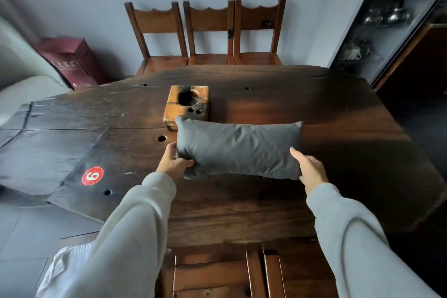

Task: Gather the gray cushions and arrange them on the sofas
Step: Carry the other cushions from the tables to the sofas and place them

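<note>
Both hands are on it now: the oblong gray fabric cushion (238, 150) lies long-axis left to right on the dark wooden surface (338, 133), left hand (173, 163) clamped on its near-left corner, right hand (310, 170) flat and open against its right end.
</note>
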